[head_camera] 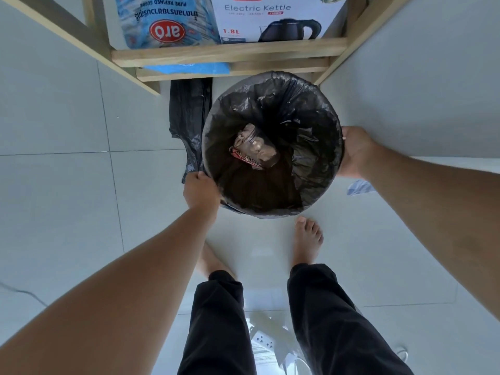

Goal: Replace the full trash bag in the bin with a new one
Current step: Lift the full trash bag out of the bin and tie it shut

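while both hands, left hand (200,191) and right hand (355,152), grip the bin (319,204) (bag-lined).

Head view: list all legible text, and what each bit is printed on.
"Electric Kettle" – white kettle box on the wooden shelf.
"1.8L" – same box, lower left.
"aro" – red oval on the blue sugar bag, upside down.
"PURE REFINED SUGAR" – same bag, upside down.
Thai line on the bag, small specs on the box, and the wrapper in the bin: too blurred to read.

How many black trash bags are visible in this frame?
2. One black bag lines the bin, its edge folded over the rim; a second bag lies flat on the floor left of the bin, partly hidden behind it.
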Action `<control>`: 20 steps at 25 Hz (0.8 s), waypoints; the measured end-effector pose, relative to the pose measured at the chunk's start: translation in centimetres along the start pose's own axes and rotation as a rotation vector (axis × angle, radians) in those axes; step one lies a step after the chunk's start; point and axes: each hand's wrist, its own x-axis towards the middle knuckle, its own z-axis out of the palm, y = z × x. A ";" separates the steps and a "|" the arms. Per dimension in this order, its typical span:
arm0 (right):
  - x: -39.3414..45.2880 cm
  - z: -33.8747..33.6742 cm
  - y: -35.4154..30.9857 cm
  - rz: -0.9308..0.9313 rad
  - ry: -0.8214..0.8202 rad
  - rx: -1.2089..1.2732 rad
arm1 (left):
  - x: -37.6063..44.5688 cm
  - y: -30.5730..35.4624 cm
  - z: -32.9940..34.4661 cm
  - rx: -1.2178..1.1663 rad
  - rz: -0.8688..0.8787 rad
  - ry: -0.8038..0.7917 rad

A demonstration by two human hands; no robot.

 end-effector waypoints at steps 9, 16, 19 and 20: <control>-7.4 -11.4 -22.9 0.645 -0.456 0.746 | -7.6 0.3 0.5 -0.509 -0.069 0.008; -6.8 -12.8 -25.1 0.464 -0.508 0.595 | -4.4 1.4 -3.1 -0.644 -0.235 -0.189; -5.8 -13.0 -26.8 0.444 -0.597 0.603 | -2.4 1.5 -5.2 -0.351 -0.099 -0.170; -5.4 -12.9 -27.6 0.436 -0.616 0.575 | -1.9 1.4 -5.6 -0.312 -0.064 -0.162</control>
